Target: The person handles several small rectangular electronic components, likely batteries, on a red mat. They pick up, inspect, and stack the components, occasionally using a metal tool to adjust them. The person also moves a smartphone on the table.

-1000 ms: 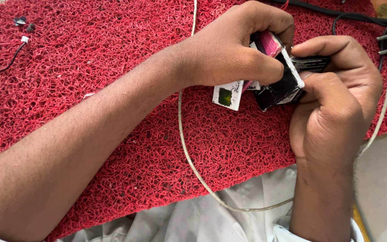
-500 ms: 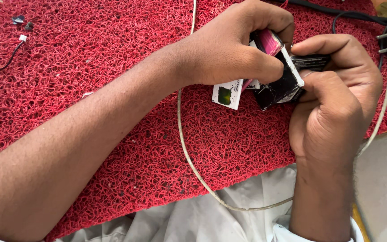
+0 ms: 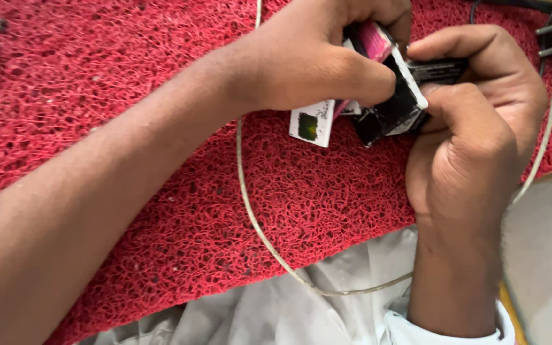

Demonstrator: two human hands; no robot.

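Since the earlier frame, both hands are sitting lower and nearer. The right hand (image 3: 480, 134) is closing around the small black part (image 3: 394, 115), bracing it, while the left hand (image 3: 327, 61) is pinching it near the red mat's (image 3: 129, 96) far edge.

Both forearms are bare from the lower edge of the view to the hands; no watch, ring, glove or band is visible on the left hand (image 3: 314, 61) or the right hand (image 3: 474, 128). A white cuff (image 3: 445, 329) encircles the right forearm at the bottom of the view, with a folded edge facing the wrist. A loose off-white garment (image 3: 269, 313) of thin, creased fabric covers the lap between the forearms. The left forearm shows no sleeve within view.
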